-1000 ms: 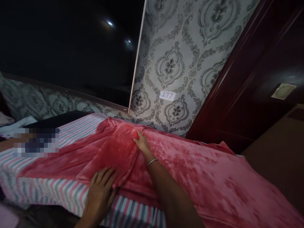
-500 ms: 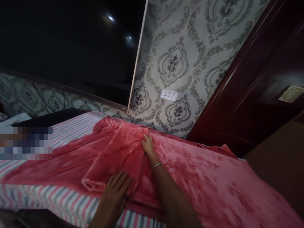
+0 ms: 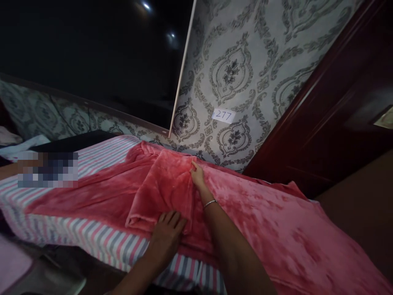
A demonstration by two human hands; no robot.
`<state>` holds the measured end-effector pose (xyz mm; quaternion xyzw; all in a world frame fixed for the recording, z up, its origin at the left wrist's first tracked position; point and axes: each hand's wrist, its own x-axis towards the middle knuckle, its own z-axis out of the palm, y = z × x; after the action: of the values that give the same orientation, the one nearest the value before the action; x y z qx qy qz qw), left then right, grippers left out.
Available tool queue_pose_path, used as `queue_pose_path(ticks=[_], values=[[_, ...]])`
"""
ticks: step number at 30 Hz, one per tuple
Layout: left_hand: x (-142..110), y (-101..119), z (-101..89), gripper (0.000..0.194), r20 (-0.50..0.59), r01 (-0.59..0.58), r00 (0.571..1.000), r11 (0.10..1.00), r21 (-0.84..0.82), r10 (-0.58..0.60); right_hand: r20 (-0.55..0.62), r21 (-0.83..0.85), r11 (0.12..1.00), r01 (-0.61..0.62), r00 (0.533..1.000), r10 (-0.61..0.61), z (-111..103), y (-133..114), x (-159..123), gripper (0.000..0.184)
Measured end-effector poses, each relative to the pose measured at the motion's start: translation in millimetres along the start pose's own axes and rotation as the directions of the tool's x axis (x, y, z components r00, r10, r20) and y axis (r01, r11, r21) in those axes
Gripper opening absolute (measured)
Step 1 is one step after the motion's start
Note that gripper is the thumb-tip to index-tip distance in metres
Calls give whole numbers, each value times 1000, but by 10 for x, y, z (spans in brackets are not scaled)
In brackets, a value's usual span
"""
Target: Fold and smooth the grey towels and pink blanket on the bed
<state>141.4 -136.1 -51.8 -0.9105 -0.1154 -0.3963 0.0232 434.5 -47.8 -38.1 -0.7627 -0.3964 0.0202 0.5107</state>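
A red plush blanket [image 3: 276, 217] lies over a striped bedsheet [image 3: 101, 239]; part of it is doubled into a folded flap [image 3: 167, 184]. My right hand [image 3: 198, 174], with a bracelet on the wrist, pinches the flap's far right corner between thumb and fingertips. Nearer to me, my left hand [image 3: 167, 233] rests on the flap's near edge. Its fingers lie stretched over the plush and its thumb is hidden.
A large dark TV screen [image 3: 92, 61] hangs on the patterned wall, beside a paper label reading 277 [image 3: 224, 115]. Dark red woodwork [image 3: 322, 123] stands at right. Another person's arm [image 3: 9, 170] enters at left beside a pixelated patch.
My view has shifted, so the bed and blanket appear higher and farther right. Both hands keep their places on the flap. The other person's arm now shows more at left.
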Motion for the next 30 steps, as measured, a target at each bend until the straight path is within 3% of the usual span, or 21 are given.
queue_pose_path(ticks=[3,8,12,17,21,24,28,30], values=[[-85,-7,78,42,-11,6,1000,1000,-14,-6,-13,-10,999,-41,999,41,6,-6,-61,55],[-1,-8,-40,47,-86,0,996,1000,-27,-2,-78,23,998,-58,995,59,-58,-98,-33,59],[132,99,-39,45,-71,10,997,999,-49,-13,-114,48,995,-87,989,93,-194,-144,-48,58],[95,178,84,35,-8,35,999,996,-82,-36,-45,113,989,-99,994,105,-321,-231,-239,60],[99,197,25,35,69,76,995,990,-115,-68,19,182,979,-89,996,88,-427,-307,-566,68],[202,221,-59,30,128,133,985,979,-154,-114,119,338,925,-173,983,140,-569,-313,-977,75],[345,286,-158,26,168,205,971,949,-239,-168,347,545,734,-405,906,243,-808,-343,-1555,87],[348,358,-220,28,112,204,977,948,-245,-181,433,563,662,-494,859,273,-897,-400,-1729,90]])
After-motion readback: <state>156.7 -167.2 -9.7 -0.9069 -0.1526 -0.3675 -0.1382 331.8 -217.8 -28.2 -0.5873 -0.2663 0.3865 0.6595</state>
